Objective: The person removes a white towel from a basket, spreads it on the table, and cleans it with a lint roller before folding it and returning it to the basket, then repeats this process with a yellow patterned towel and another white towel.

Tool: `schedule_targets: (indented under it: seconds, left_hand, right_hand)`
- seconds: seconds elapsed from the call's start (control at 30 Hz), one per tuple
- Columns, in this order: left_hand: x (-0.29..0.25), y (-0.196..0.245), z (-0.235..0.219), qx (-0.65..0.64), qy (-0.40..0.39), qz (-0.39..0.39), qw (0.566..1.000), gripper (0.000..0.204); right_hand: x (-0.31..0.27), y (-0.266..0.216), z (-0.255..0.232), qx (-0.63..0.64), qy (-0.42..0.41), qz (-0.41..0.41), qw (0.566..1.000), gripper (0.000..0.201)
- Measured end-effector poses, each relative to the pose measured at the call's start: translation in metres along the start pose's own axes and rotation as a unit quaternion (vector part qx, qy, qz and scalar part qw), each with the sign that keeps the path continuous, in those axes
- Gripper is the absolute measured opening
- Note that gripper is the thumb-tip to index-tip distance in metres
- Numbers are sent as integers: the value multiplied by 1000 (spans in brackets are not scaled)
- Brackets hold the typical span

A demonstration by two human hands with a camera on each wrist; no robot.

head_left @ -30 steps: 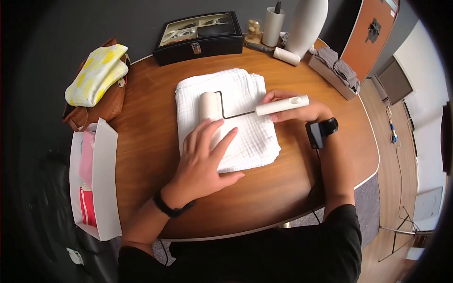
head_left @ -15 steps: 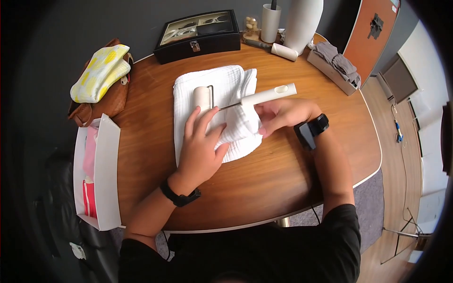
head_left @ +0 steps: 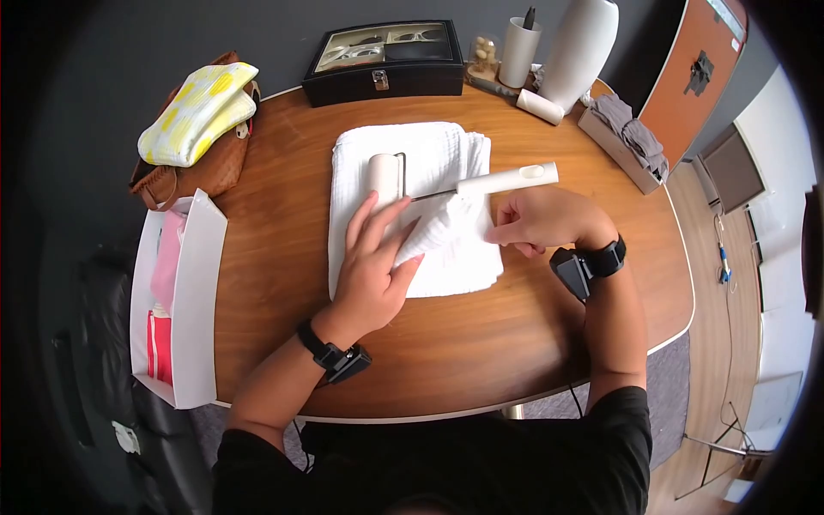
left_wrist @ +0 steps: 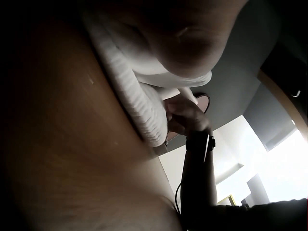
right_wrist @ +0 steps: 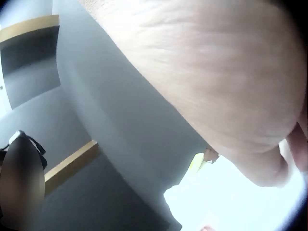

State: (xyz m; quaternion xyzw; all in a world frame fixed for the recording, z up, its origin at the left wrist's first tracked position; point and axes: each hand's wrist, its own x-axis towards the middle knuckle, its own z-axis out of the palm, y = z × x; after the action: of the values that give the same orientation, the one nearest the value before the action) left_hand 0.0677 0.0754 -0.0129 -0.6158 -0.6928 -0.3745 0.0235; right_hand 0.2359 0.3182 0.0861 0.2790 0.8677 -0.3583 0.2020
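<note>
A folded white gauze cloth [head_left: 438, 275] lies on the wooden table, and a white lint roller [head_left: 506, 178] rests across it. The roller's head [head_left: 388, 176] is at the left, its handle at the right. My left hand [head_left: 373, 275] rests on the cloth with fingers spread, fingertips at the lower end of the roller head. Beside its thumb a fold of cloth stands up, close under the roller's metal rod. My right hand [head_left: 549, 219] has curled fingers and pinches the cloth's right edge, below the handle; its fingertips are partly hidden.
Left of the cloth stands a white box [head_left: 193, 300] with pink and red fabric. A brown bag [head_left: 210, 163] carries a yellow-and-white cloth [head_left: 202, 112]. Behind are a black glasses case [head_left: 386, 77], another roller [head_left: 541, 106], a white vase [head_left: 579, 56] and a box of grey fabric [head_left: 622, 146].
My right hand has moved from around the roller handle down to the cloth's right edge. A part of the cloth was lifted into a fold. My left hand has stayed near the roller head.
</note>
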Motion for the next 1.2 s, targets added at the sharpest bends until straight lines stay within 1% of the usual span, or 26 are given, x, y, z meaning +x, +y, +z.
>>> schedule_targets:
  seconds: [0.07,0.1,0.2,0.27,0.33,0.43,0.47,0.5,0.57,0.6,0.7,0.73,0.83,0.87,0.97,1.07,1.17,1.2]
  left_hand:
    - [0,0,0,-8,-3,4,1000,38]
    - [0,0,0,-12,-4,5,1000,39]
    - [-1,-2,-2,-21,-15,8,1000,43]
    - [-1,-2,-3,-25,-21,19,999,44]
    - [-1,1,-4,-28,-27,37,999,44]
    - [-2,4,-6,-9,-64,48,997,52]
    - [-2,4,-5,-12,-69,50,996,54]
    - [-2,3,-5,-6,-75,61,995,55]
    - [-2,2,-5,5,-85,79,993,57]
    - [-2,3,-2,8,-63,79,995,58]
    - [-3,0,2,20,-71,92,993,56]
    - [-3,2,2,22,-64,91,994,54]
    - [-4,1,5,4,-52,94,994,48]
    - [-5,-1,7,-6,-45,99,994,46]
    - [-6,-5,11,-31,-32,106,993,38]
    - [-6,-4,10,-49,-36,100,993,32]
    - [-3,2,2,-74,-37,97,992,26]
    - [-1,4,-4,-89,-38,96,991,24]
  right_hand:
    - [17,21,5,40,34,-85,995,29]
    - [20,21,6,60,49,-128,989,27]
    - [24,12,6,134,23,-102,985,27]
    - [46,27,22,155,26,-80,984,30]
    - [53,22,29,159,43,-52,985,33]
    - [64,34,32,239,84,-85,964,29]
    - [76,50,32,307,58,-82,946,28]
    - [76,54,28,385,48,-89,917,27]
    - [75,58,22,530,25,-102,842,28]
    - [75,59,20,531,44,-93,841,28]
    - [78,64,17,533,102,-65,838,30]
    - [85,69,17,503,109,-36,857,29]
    - [102,65,34,493,145,-83,854,27]
    - [110,67,39,488,172,-76,852,26]
    - [109,53,42,408,291,-79,862,32]
    - [133,63,48,286,391,-46,874,36]
    - [123,47,50,222,460,-66,857,39]
    - [117,44,48,198,467,-78,858,37]
